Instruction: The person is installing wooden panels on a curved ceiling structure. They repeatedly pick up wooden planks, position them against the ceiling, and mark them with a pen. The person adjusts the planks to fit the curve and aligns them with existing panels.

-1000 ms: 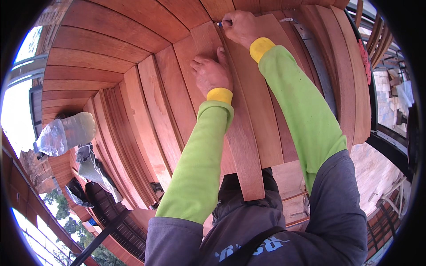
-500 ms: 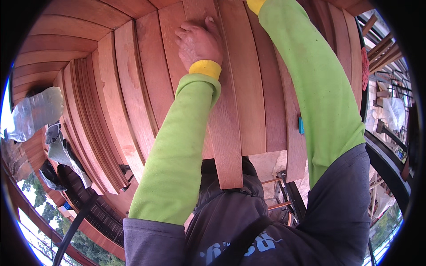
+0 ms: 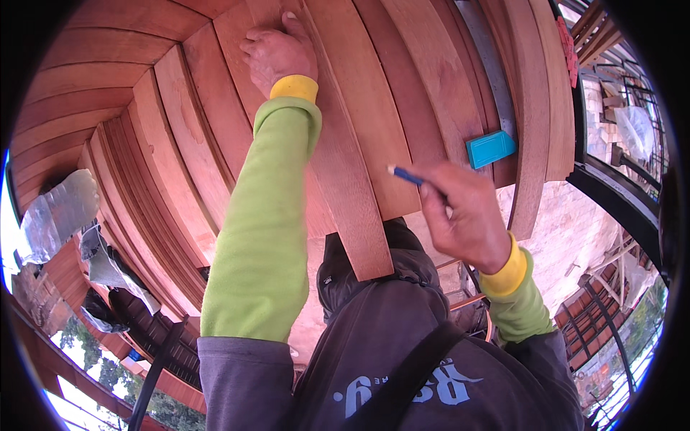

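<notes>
- The left hand (image 3: 279, 52) lies palm-down on a reddish-brown plank (image 3: 338, 144), fingers bent and spread a little, gripping nothing; it presses flat near the plank's upper part.
- That plank runs from the top of the view down to a squared end at mid-frame, just above the person's dark jacket (image 3: 402, 359).
- The right hand (image 3: 467, 219) is closed around a blue pencil (image 3: 407, 175); the pencil's pale tip sticks out to the left of the fingers and sits over the plank's lower right edge. Whether the tip touches the wood cannot be told.
- Both arms wear lime-green sleeves (image 3: 262, 237) with yellow cuffs (image 3: 295, 87).
- More planks (image 3: 172, 158) of the same wood lie side by side to the left and right, curving with the lens; those at far left are stacked on edge.
- A small turquoise block (image 3: 490, 149), roughly rectangular, rests on the boards right of the pencil, beside a grey metal strip (image 3: 489, 72) that runs up toward the top.
- A red tag (image 3: 568, 44) hangs at the upper right edge of the boards; its markings are too small to tell.
- A crumpled clear plastic bag (image 3: 54, 215) sits at far left, with a grey wrapper (image 3: 104, 262) just below it.
- Another clear bag (image 3: 636, 133) shows at far right behind a dark railing (image 3: 618, 201).
</notes>
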`<state>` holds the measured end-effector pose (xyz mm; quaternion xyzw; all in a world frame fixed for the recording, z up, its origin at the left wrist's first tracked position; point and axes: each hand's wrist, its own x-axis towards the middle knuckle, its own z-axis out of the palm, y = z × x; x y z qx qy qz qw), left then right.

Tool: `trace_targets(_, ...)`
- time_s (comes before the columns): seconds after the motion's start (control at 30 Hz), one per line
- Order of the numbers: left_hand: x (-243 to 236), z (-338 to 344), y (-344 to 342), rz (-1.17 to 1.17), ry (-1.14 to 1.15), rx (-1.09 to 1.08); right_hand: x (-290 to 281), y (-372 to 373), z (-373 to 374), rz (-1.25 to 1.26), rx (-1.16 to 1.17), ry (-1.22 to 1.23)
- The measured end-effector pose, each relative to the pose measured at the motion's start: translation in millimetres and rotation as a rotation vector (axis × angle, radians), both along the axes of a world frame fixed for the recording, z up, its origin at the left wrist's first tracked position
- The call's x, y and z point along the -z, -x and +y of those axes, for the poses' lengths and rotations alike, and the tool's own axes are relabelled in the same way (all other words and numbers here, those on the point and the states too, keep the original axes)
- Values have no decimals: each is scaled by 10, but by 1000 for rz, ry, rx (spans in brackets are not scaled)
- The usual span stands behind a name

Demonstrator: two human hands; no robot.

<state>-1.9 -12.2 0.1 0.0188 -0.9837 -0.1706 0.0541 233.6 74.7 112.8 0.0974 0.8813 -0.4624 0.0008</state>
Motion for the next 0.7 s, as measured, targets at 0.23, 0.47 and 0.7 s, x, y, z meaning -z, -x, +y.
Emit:
trace_targets(0.23,-32,69,28,-63,-44,-14,1006,2294,573,527,174,-237)
trace_targets(0.47,6,-19,40,-35,-9,-41,1105,2825,508,446,77,-319)
trace_targets(0.7,4,5,55,-18,-43,-5,919,3085,564,338,-41,-548)
